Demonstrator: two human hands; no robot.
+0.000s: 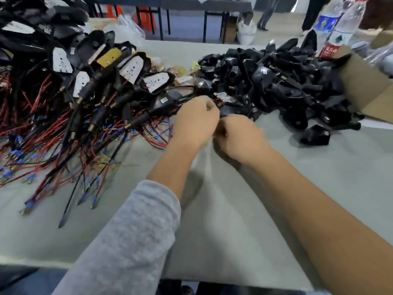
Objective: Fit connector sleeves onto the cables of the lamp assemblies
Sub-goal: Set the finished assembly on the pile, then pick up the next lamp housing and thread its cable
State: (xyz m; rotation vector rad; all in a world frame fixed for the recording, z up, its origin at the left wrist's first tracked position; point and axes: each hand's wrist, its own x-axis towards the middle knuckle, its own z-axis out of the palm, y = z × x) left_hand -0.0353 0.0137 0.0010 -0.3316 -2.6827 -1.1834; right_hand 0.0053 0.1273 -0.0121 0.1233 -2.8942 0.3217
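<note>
A big heap of lamp assemblies (89, 81) with white LED boards, black housings and red and black cables ending in blue terminals fills the left of the table. A pile of black connector sleeves (280, 81) lies at the right. My left hand (195, 122) and my right hand (240, 137) meet at the table's middle, both with curled fingers, between the two piles. Thin red and black cables (219, 101) run out from behind my left hand. What the fingers hold is hidden behind the hands and blurred.
A grey cloth covers the table (212, 220). A cardboard box (370, 86) stands at the right edge, with water bottles (338, 28) behind it. Loose terminal leads (89, 188) sprawl toward the front left. Another table and people's legs are in the background.
</note>
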